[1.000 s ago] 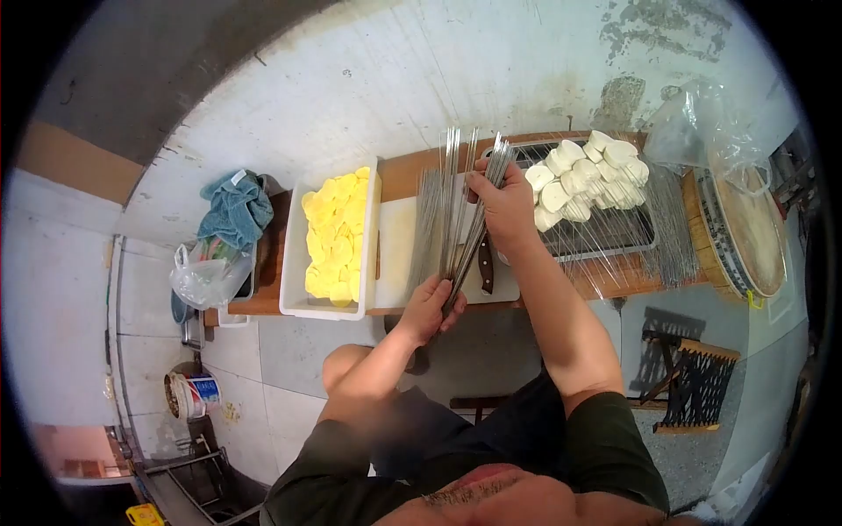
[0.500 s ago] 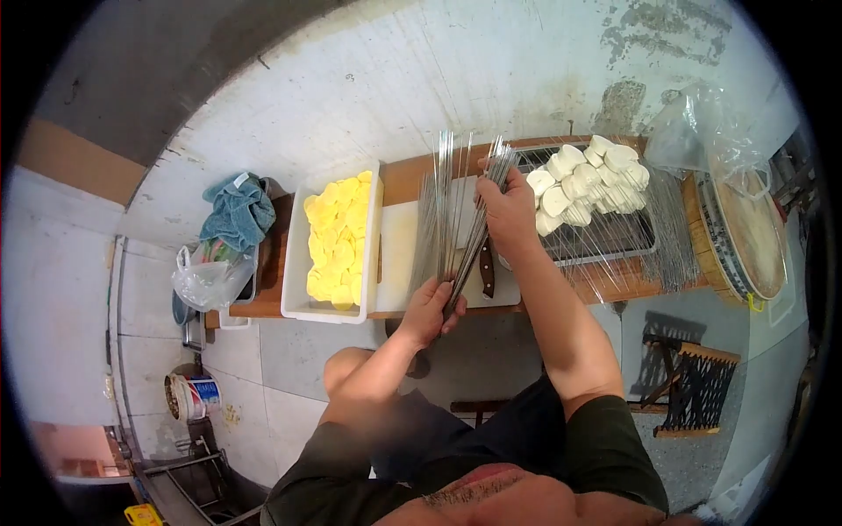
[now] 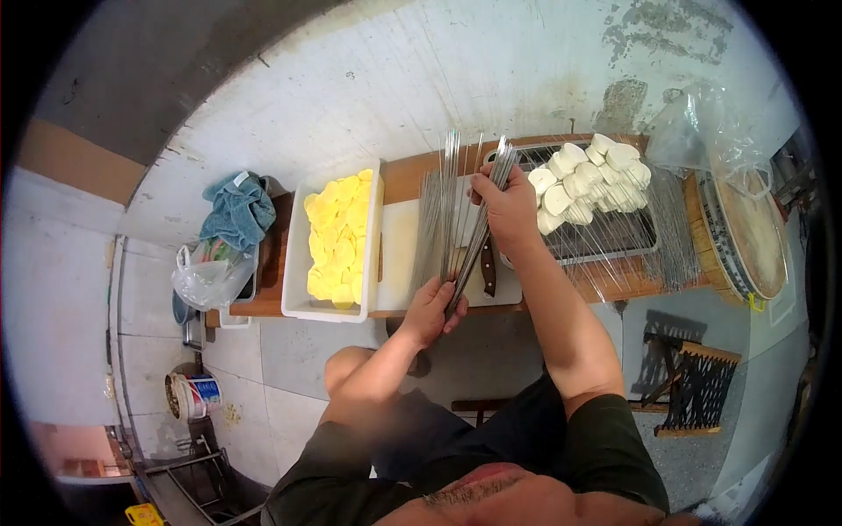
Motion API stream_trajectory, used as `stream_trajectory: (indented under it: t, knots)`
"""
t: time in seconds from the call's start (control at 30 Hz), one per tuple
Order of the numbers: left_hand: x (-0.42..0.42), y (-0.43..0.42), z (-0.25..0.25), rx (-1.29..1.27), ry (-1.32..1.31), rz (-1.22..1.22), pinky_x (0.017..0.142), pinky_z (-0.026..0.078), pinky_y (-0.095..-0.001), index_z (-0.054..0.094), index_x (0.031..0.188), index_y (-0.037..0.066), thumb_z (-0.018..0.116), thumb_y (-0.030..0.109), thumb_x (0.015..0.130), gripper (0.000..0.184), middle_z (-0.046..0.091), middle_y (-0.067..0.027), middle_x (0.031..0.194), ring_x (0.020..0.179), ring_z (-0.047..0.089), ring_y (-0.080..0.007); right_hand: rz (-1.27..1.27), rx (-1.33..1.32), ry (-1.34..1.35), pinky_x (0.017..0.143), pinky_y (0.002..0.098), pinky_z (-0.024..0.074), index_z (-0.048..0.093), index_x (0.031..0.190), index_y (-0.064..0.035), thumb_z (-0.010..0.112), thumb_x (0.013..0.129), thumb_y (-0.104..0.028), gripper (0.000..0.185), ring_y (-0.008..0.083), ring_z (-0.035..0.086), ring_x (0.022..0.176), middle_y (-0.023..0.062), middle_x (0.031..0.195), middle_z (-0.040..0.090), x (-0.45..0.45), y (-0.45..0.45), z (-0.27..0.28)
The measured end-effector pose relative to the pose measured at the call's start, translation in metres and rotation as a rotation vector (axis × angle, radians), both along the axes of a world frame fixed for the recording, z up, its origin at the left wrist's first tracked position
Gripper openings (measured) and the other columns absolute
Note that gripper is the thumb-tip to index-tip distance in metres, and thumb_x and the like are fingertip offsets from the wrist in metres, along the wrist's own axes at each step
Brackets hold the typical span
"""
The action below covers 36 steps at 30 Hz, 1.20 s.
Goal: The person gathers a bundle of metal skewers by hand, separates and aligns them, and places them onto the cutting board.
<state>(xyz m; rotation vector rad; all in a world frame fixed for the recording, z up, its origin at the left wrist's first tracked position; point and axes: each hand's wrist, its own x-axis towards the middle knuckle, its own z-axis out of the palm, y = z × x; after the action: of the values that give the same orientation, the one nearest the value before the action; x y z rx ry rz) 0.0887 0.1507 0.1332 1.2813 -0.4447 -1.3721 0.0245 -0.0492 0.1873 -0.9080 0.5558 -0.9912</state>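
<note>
My left hand (image 3: 428, 313) is closed around the lower ends of a bunch of thin metal skewers (image 3: 453, 210), which fan apart toward the wall. Higher up, my right hand (image 3: 507, 209) grips part of the same bunch near its upper ends. Beneath them lie more loose skewers (image 3: 426, 237) on a white cutting board (image 3: 396, 263). A knife (image 3: 488, 273) with a brown handle rests on the board, its blade hidden by the skewers and my hand. Right of my right hand, thick white round slices (image 3: 579, 180) threaded on skewers are piled over a metal tray (image 3: 655, 241).
A white bin (image 3: 375, 188) of yellow slices (image 3: 338, 237) stands left of the board. Further left are a blue towel (image 3: 239, 210) and a plastic bag (image 3: 209, 279). A round wooden board (image 3: 754, 237) and a clear bag (image 3: 702, 131) sit at right. A folding stool (image 3: 697, 390) is on the floor.
The upper ends of the skewers and my right hand have shifted slightly. Both hands keep hold of the bunch, and the left has barely moved.
</note>
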Motion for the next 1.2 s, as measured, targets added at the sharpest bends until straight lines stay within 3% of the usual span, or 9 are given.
stream_trajectory:
  t: [0.1,0.2,0.3,0.5,0.8,0.9,1.0,1.2]
  knots:
    - [-0.008,-0.003,0.007,0.076,0.003,0.117,0.041,0.034,-0.022,0.042,0.126,0.008,0.039,0.026,0.101,0.031,0.056,-0.01,0.074,0.046,0.043,-0.0116,0.007,0.017,-0.011,0.06,0.0244,0.0451,0.053,0.089,-0.0008,0.063,0.081,-0.004,0.013,0.0122,0.056,0.064,0.0064,0.074,0.06,0.0,0.001,0.001]
    - [-0.004,0.0,0.011,0.037,0.035,0.048,0.041,0.036,-0.0212,0.048,0.117,0.015,0.042,0.023,0.099,0.021,0.052,-0.0011,0.074,0.056,0.055,-0.0127,-0.008,0.02,-0.038,0.06,0.0244,0.0454,0.053,0.09,-0.0006,0.062,0.081,-0.004,0.013,0.0122,0.056,0.064,0.0062,0.074,0.06,0.001,0.003,0.0]
    - [-0.008,0.0,0.003,0.039,0.053,0.142,0.04,0.035,-0.0214,0.049,0.119,0.015,0.042,0.024,0.099,0.022,0.052,-0.0016,0.072,0.051,0.051,-0.012,-0.027,0.016,0.019,0.06,0.0243,0.0454,0.052,0.091,-0.0008,0.061,0.082,-0.004,0.013,0.0118,0.056,0.064,0.0062,0.074,0.06,0.003,0.001,-0.003]
    - [-0.008,-0.003,0.009,0.045,-0.02,0.069,0.037,0.032,-0.0225,0.047,0.122,0.014,0.039,0.025,0.1,0.026,0.055,-0.0044,0.068,0.042,0.042,-0.0116,-0.029,-0.025,0.075,0.06,0.0242,0.0452,0.056,0.092,-0.0011,0.061,0.083,-0.007,0.011,0.0106,0.056,0.064,0.0037,0.075,0.06,0.0,0.0,-0.003]
    - [-0.005,0.0,0.005,0.036,0.023,0.024,0.04,0.034,-0.0215,0.04,0.129,0.013,0.039,0.03,0.101,0.033,0.056,-0.0093,0.074,0.046,0.044,-0.0113,-0.042,-0.07,0.087,0.064,0.0215,0.043,0.061,0.105,-0.0003,0.065,0.081,-0.01,0.026,0.0067,0.053,0.071,0.0011,0.083,0.062,-0.001,0.001,0.0]
    - [-0.007,0.001,0.006,0.069,0.063,0.068,0.04,0.034,-0.0216,0.04,0.128,0.013,0.039,0.03,0.101,0.032,0.056,-0.0095,0.074,0.046,0.044,-0.0115,-0.032,-0.096,0.098,0.063,0.0219,0.0432,0.061,0.1,-0.0012,0.067,0.081,-0.011,0.022,0.0063,0.052,0.069,0.0003,0.082,0.062,-0.001,0.003,0.001]
    - [-0.003,0.003,0.002,-0.057,0.039,-0.069,0.04,0.035,-0.0217,0.039,0.128,0.013,0.037,0.031,0.101,0.033,0.055,-0.0094,0.074,0.046,0.044,-0.0115,-0.004,-0.024,0.038,0.063,0.0224,0.0441,0.06,0.093,-0.0022,0.067,0.082,-0.011,0.016,0.0069,0.054,0.068,0.0004,0.078,0.061,0.003,0.001,-0.01]
    - [-0.005,0.001,0.006,0.016,0.048,-0.058,0.04,0.035,-0.0218,0.039,0.125,0.012,0.035,0.03,0.102,0.03,0.055,-0.0087,0.073,0.046,0.043,-0.0113,0.036,-0.024,0.034,0.061,0.0238,0.0463,0.056,0.085,-0.003,0.066,0.081,-0.009,0.012,0.0098,0.056,0.065,0.0019,0.072,0.058,0.002,0.002,-0.002]
